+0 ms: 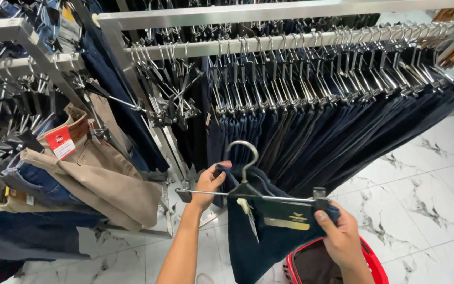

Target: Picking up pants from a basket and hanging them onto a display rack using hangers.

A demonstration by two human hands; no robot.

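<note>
- Head view: the left hand (209,181) has its grip closed on the upper edge of a pair of dark navy trousers (261,239), pinching the cloth just beside the left end of a clip hanger (248,193).
- The right hand (341,237) has its grip closed on the trousers' other top corner, thumb pressed just below the hanger's right clip.
- The hanger has a metal hook, a thin metal bar and a black clip at each end; the left clip looks free of the cloth, though the angle makes this hard to tell.
- The trousers hang between the two hands, in front of the rack, with a dark label showing near the waistband.
- Behind: a metal rail (290,43) packed with hangers carrying a row of dark trousers (342,131).
- Left: a second rack with beige trousers (106,179) bearing a red tag, and blue jeans (32,176) beneath.
- Below the right hand: a red basket (370,260) on the white marble floor (421,200).
</note>
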